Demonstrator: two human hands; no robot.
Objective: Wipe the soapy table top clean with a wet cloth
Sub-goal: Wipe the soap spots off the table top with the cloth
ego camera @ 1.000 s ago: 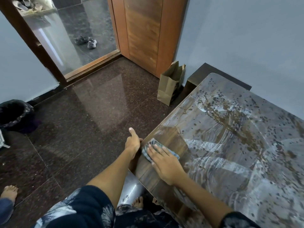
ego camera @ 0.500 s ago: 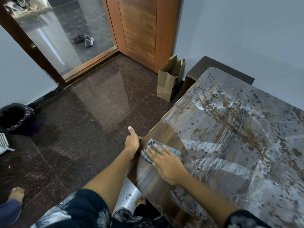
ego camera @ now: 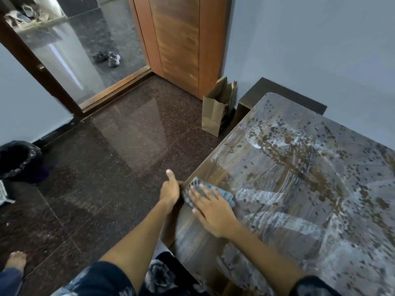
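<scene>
Table top (ego camera: 299,189) was a glossy brown wood-grain slab with rounded far corner, most of it filmed with whitish soap streaks and spattered with dark brown blotches. A strip along the near-left edge showed bare wood grain, no foam on it. Floor (ego camera: 119,150) was polished dark speckled stone, reflective.

Wet cloth (ego camera: 222,194) was a bunched blue-grey rag, soft and wrinkled, with a darker patterned end near the table edge. It lay flat on the table top right at the near-left edge, at the border between the bare strip and the soapy area.

Right hand (ego camera: 213,212) lay palm-down on the cloth, fingers straight and spread, pressing it to the surface; cloth stuck out past the fingertips and to the right of them. Left hand (ego camera: 170,192) sat just beside the cloth, off the side of the table, fingers curled round the table's edge, thumb pointing up. The two hands were nearly touching.

Brown paper bag (ego camera: 215,112) stood upright on the floor by the wooden door (ego camera: 179,39), near the table's far corner. Black-lined bin (ego camera: 19,159) sat at the far left.
</scene>
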